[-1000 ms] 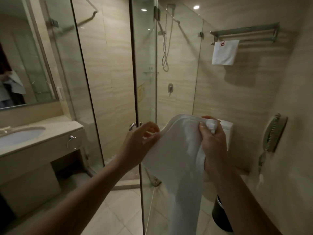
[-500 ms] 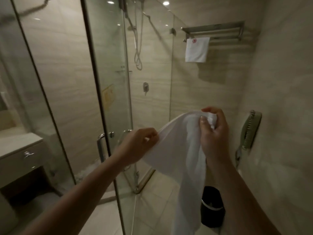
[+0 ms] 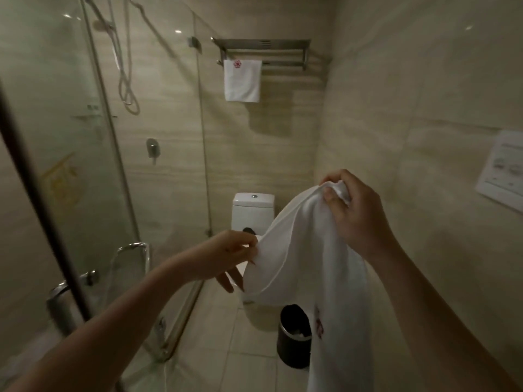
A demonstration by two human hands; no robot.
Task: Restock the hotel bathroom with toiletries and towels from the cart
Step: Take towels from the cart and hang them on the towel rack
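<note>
You held a white towel [image 3: 305,264] up between both hands, in front of the toilet [image 3: 253,210]
Your right hand [image 3: 353,210] gripped its bunched top corner, the higher of the two; your left hand [image 3: 226,256] pinched the edge lower down, with two fingers straight below. The rest hung down past the bin [image 3: 294,335] on the floor. High on the far wall, a hung towel [image 3: 242,80] draped from the left end of the rack [image 3: 263,52]

Limp white towel [image 3: 305,264] with red emblem, top edge aloft, tail downward
</note>
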